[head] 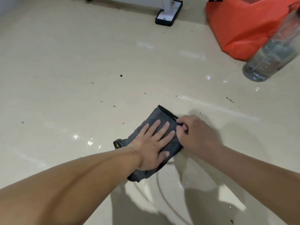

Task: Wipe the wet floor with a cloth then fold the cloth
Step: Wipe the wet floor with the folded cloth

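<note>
On floor [65, 62], folded grey cloth [159, 116]: left hand [152, 143] flat, pressing; right hand [194, 135] pinches right edge. Soft, limp, probably damp; grip hems.

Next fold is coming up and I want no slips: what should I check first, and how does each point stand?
1. Left hand flat on cloth, pinning it: ok.
2. Right hand pinches the cloth's right edge: ok.
3. Cloth edges aligned: cannot tell, the hands cover them.
4. Floor dry: not ok, droplets shine left of the cloth.
5. Bottle apart from the cloth: ok.
</note>
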A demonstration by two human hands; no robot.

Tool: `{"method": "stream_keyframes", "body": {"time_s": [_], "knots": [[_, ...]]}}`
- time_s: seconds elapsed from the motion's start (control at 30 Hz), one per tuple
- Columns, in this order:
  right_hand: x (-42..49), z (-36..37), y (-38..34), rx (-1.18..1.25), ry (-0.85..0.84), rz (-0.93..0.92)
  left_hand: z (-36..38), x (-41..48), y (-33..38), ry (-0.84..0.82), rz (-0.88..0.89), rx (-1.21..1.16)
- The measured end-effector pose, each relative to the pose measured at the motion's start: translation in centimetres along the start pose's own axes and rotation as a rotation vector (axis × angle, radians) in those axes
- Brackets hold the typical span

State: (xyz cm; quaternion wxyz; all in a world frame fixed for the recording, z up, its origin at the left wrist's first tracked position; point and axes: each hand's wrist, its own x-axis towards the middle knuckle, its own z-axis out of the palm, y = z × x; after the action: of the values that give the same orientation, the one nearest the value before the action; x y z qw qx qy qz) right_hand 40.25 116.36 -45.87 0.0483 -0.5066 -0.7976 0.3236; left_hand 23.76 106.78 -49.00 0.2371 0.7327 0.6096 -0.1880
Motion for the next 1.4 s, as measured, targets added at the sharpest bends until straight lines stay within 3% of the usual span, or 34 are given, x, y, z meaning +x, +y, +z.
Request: {"method": "stream_keyframes", "body": {"time_s": [0.17,0.27,0.4,0.57,0.7,0.77,0.87,1.0,1.27,1.4], "knots": [[-1.4,-2.6,-5.7,-0.057,-0.253,0.176,1.6,-1.2,-3.0,0.136,-0.141,-0.125],[-2.2,-0.6,-9.9,-0.250,-0.372,0.134,3.1,-2.4,-5.5,0.241,-0.152,-0.111],[-2.8,4.2,-13.9,-0.318,-0.438,0.145,5.7,-5.2,-10.3,0.378,-0.166,-0.138],[-3.1,8.0,-19.5,-0.556,-0.613,0.133,9.7,-12.1,-17.1,0.433,-0.381,-0.168],[-2.1,10.4,-23.4,-0.633,-0.612,0.087,13.1,-17.1,-18.5,0.472,-0.661,-0.285],[-1.6,11.3,-24.4,-0.633,-0.552,0.068,14.4,-18.4,-16.5,0.514,-0.708,-0.333],[-1.7,11.7,-24.2,-0.658,-0.466,0.059,15.7,-19.2,-12.2,0.542,-0.627,-0.324],[-4.3,9.6,-21.5,-0.719,-0.473,0.082,15.5,-18.8,-9.9,0.495,-0.372,-0.227],[-10.8,4.9,-15.3,-0.680,-0.539,0.283,10.4,-10.8,-7.2,0.439,-0.409,-0.172],[-14.2,3.1,-14.0,-0.686,-0.659,0.347,11.4,-11.8,0.7,0.398,-0.172,-0.178]]}}
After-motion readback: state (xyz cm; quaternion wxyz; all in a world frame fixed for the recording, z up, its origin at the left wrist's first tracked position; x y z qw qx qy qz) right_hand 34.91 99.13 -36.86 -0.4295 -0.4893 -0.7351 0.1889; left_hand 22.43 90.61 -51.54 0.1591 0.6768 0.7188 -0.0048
